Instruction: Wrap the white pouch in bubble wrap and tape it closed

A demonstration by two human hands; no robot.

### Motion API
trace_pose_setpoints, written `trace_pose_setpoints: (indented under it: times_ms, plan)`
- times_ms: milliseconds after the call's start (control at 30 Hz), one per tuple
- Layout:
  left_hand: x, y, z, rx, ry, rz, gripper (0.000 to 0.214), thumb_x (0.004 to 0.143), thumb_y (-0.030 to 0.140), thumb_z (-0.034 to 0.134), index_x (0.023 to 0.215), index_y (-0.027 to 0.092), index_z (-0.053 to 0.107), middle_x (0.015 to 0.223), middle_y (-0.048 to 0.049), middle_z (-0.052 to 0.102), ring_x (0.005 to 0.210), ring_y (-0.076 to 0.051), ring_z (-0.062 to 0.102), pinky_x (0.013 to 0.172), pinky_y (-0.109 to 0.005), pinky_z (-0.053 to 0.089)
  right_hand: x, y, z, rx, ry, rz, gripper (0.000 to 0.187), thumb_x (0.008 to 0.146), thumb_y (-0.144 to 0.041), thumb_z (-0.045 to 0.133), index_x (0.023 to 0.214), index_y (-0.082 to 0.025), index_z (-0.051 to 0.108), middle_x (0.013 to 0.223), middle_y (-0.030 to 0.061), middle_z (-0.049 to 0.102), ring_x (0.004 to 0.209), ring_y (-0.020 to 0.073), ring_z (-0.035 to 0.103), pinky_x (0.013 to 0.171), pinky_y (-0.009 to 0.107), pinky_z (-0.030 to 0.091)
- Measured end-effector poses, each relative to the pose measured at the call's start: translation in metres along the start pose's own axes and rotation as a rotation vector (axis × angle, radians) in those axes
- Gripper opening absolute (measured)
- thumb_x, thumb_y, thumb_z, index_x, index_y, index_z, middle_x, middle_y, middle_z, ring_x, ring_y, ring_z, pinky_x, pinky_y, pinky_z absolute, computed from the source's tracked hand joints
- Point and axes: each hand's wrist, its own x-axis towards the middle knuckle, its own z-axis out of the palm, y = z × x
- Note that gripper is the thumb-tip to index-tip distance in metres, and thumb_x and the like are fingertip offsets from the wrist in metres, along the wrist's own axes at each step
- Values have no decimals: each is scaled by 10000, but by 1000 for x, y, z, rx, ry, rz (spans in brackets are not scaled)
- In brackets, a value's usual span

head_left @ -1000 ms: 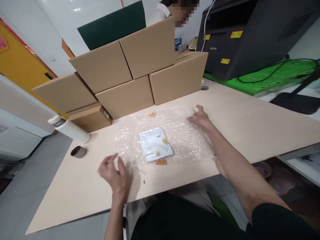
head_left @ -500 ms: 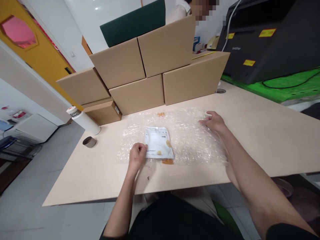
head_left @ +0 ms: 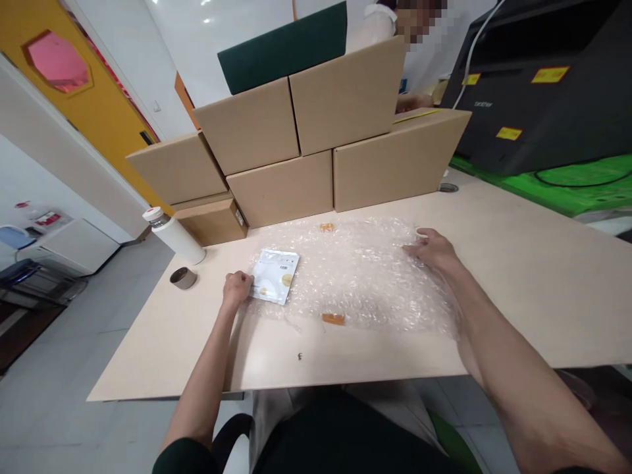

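Note:
A flat sheet of bubble wrap (head_left: 360,276) lies across the table, with an orange tape piece (head_left: 333,319) at its near edge and another at its far edge. My left hand (head_left: 237,288) is closed on the left edge of a white pouch (head_left: 272,275) with yellow round marks, over the left part of the sheet. At the sheet's right side, my right hand (head_left: 433,250) has its fingers closed on the bubble wrap.
Stacked cardboard boxes (head_left: 279,191) stand along the back, topped by a dark green box (head_left: 284,49). On the left are a white bottle (head_left: 178,238) and a small brown cup (head_left: 182,278). A black printer (head_left: 533,85) stands at right; a person is behind the boxes.
The white pouch has moved left across the bubble wrap with my left hand and is now tilted. My right hand stays at the sheet's right side. The whole view has shifted slightly.

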Motion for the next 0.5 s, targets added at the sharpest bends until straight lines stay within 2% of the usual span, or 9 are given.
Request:
trace_pose_setpoints:
  times_ms: [133,300,433,500]
  plan:
    - [-8,-7,-1,44,-31,4,218,843,377,530,837,185,632,908,-99,680,857,-229,626,668,-286,386,-1,-2,-1,21,-1,30,570,639,-346,754,1159,-173,595,948,52,587,765,164,548,730,298,451]
    - [-22,-14,-8,43,-67,17,139,810,302,525,784,193,606,841,-87,688,822,-236,627,633,-291,377,-9,-14,-3,64,-4,39,395,672,-291,727,1039,-174,635,949,63,603,777,173,557,754,302,451]
    - [-31,-20,-11,6,-70,23,114,791,271,532,732,194,592,796,-75,683,787,-223,627,632,-286,384,-12,-22,-3,-57,-15,-24,313,731,-225,678,1035,-160,637,1008,115,633,869,207,584,854,328,441]
    - [-34,-24,-11,-20,-53,23,103,786,266,537,729,197,588,796,-72,679,789,-223,623,635,-286,382,-13,-29,-4,-128,-8,-25,300,727,-204,677,1020,-150,640,1087,173,626,981,266,579,913,390,428]
